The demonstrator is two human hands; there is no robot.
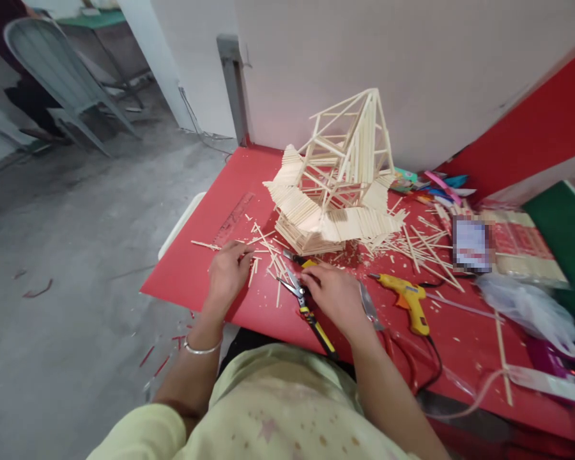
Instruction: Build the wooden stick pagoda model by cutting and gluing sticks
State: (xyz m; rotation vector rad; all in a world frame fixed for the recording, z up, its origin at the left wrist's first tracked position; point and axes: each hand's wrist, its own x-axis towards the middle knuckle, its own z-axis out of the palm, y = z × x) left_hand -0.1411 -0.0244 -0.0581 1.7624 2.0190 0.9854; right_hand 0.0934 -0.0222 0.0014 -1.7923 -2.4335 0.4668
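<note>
My left hand (pixel 227 271) is closed in a pinch at the left of the loose thin wooden sticks (pixel 263 246); what its fingertips hold is too small to make out. My right hand (pixel 335 294) is curled, thumb and fingers together, beside a pair of scissors (pixel 310 317) with yellow and black handles and parted blades. Just beyond its fingertips lies another yellow and black tool (pixel 307 262), partly hidden. Behind both hands stands a tower-like model (pixel 345 153) built of sticks, with a wavy stick-covered base (pixel 301 211).
A yellow glue gun (pixel 407 299) with a cord lies right of my right hand. A clear ruler (pixel 234 217) is on the red table (pixel 182 275). Stick packs (pixel 522 246), a plastic bag (pixel 527 306) and a blurred rectangular item (pixel 472 244) fill the right side. A chair (pixel 62 70) stands behind.
</note>
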